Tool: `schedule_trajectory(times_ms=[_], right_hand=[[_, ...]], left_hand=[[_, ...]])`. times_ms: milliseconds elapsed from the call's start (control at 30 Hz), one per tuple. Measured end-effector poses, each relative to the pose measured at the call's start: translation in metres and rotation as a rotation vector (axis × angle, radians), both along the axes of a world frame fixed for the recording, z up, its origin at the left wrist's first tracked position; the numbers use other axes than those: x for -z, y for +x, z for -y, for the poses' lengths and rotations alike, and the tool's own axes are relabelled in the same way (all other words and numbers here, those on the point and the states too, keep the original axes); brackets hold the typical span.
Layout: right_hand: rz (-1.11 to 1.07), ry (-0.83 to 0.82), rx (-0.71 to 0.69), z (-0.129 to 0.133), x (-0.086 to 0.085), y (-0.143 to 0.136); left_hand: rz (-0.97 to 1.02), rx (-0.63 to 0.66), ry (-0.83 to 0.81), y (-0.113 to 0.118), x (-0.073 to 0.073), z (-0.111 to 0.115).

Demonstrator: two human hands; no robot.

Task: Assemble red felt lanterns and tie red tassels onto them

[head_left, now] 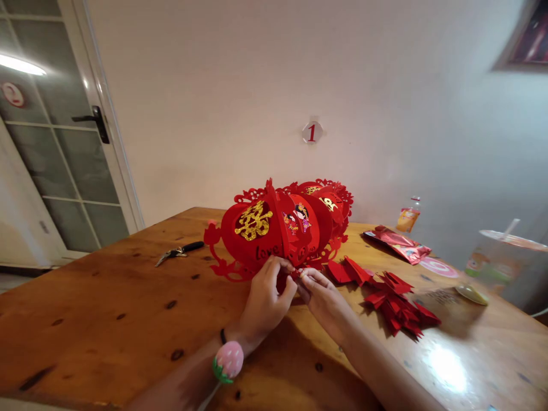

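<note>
A red felt lantern (274, 231) stands at the centre of the frame on a wooden table (107, 308), its panels fanned out, one bearing a gold character, another a small pictured couple. Both hands meet at its lower edge, just below centre. The left hand (265, 299) has its fingers curled and pinched on the lantern's bottom rim; the right hand (321, 294) pinches the same rim from the other side, fingertips nearly touching the left's. What exactly lies between the fingertips is too small to tell. On the left wrist sit a dark band and a pink strawberry charm (229, 361).

Right of the hands lies a heap of red folded pieces (391, 299), spreading toward the lower right. Behind it, a shiny red packet (398, 242) and a small bottle (409, 216). At the right edge stands a lidded cup (505, 260) with a straw. Left of the lantern lie keys (177, 251). On the wall above hangs a number sign (312, 132); a glazed door (51, 137) fills the upper left.
</note>
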State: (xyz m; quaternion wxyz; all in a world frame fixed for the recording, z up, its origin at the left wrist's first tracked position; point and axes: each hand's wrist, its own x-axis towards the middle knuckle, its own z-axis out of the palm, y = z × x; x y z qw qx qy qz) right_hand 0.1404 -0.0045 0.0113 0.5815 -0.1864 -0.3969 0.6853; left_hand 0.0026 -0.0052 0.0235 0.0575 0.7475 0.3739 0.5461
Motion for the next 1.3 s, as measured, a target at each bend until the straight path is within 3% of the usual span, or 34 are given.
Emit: schedule_trajectory(times_ms=[433,967,1300], right_hand=[[-0.035,-0.016,-0.029,0.002,-0.001,0.000],[-0.002,0.029,-0.020,-0.003,0.006,0.004],[0.112,0.016,0.078,-0.001,0.001,0.007]], left_hand=[[-0.261,-0.042,0.081,-0.006,-0.005,0.002],[-0.152,0.019,0.171,-0.014,-0.008,-0.004],[-0.026,0.068,0.005,-0.008,-0.010,-0.005]])
